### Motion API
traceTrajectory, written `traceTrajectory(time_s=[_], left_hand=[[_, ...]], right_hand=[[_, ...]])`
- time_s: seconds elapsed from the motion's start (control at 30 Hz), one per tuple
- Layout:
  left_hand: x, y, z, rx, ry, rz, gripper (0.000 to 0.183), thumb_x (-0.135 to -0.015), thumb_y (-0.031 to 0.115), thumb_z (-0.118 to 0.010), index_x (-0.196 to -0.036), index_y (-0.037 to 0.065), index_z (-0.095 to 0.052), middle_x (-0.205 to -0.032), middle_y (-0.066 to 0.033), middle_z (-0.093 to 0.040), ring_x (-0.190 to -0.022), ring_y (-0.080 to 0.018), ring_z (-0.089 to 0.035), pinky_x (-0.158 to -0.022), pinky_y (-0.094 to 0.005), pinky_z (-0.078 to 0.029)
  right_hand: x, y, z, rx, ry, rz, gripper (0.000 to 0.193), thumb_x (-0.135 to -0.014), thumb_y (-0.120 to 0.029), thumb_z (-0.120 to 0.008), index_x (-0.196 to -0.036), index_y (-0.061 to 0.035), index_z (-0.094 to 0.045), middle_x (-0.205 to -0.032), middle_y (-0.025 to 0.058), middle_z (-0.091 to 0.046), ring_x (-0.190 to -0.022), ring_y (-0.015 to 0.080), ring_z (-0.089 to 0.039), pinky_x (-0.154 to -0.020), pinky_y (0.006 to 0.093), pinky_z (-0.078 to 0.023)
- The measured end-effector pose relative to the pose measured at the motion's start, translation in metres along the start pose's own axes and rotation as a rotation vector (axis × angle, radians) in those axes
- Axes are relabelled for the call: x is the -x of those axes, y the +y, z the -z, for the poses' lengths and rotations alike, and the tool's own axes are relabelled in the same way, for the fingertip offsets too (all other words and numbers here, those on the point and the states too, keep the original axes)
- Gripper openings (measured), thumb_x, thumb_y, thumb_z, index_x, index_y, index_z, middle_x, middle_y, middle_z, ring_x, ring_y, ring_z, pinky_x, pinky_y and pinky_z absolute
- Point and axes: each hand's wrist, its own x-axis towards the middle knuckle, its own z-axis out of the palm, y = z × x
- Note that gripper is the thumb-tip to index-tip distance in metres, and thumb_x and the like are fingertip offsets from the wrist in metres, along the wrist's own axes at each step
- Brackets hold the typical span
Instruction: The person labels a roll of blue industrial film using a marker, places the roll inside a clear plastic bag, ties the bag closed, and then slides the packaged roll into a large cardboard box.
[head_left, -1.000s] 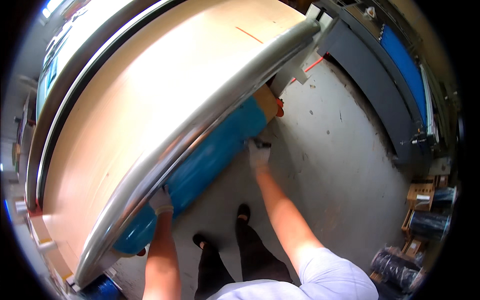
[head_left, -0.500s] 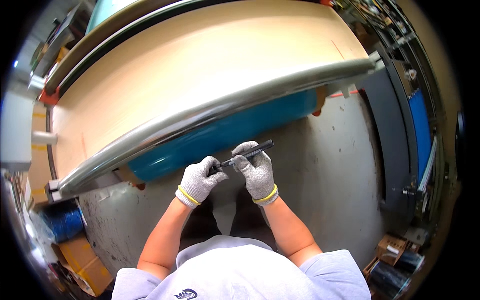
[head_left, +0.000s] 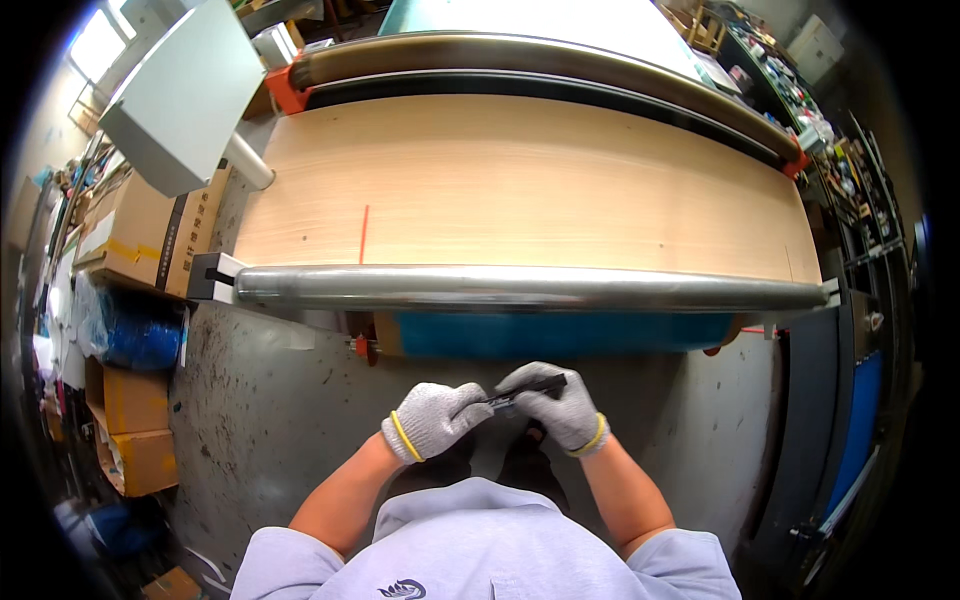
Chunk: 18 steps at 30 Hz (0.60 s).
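Note:
Both my hands wear grey knit gloves with yellow cuffs and meet in front of my torso. My right hand [head_left: 566, 412] is closed around a black marker pen [head_left: 548, 384], whose dark end sticks out past the fingers. At the pen's other end, the fingertips of my left hand [head_left: 436, 418] are pinched together on it; the gloves hide whether a cap is there. Just beyond the hands lies the long steel roller [head_left: 530, 288] of a machine, and below that a blue roll [head_left: 560, 333]. Neither hand touches them.
Behind the steel roller spreads a wood-toned machine bed [head_left: 540, 190] with a red line on its left. A brown roller [head_left: 560, 52] crosses its far side. Cardboard boxes [head_left: 140, 230] and a grey control box [head_left: 185, 100] stand left, a dark panel [head_left: 800, 420] right.
My view has turned, so the machine now lies level and more of its far side shows. Both hands stay on the marker pen, lower in the picture.

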Motion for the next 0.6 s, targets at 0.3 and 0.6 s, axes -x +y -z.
traceTrajectory(time_s=[0.3, 0.6], left_hand=[[0.023, 0.002, 0.043, 0.142, 0.136, -0.096, 0.022, -0.088, 0.027, -0.062, -0.081, 0.006, -0.067, -0.067, -0.015, -0.062, -0.062, -0.0337, -0.062, -0.057, -0.0386, -0.049], [0.007, -0.018, 0.069, -0.09, 0.276, -0.117, 0.013, -0.079, 0.017, -0.07, -0.081, 0.004, -0.066, -0.069, -0.0137, -0.062, -0.062, -0.0303, -0.062, -0.059, -0.0353, -0.051]], right_hand=[[-0.035, -0.054, -0.045, 0.497, -0.165, 0.176, 0.021, -0.092, -0.012, -0.054, -0.087, 0.0034, -0.067, -0.074, 0.0153, -0.066, -0.065, 0.0196, -0.065, -0.064, 0.0294, -0.052], [-0.035, -0.012, -0.017, 0.277, 0.042, 0.105, 0.036, -0.091, -0.008, -0.055, -0.125, -0.0011, -0.052, -0.082, 0.0068, -0.058, -0.072, 0.0119, -0.055, -0.07, 0.0257, -0.048]])
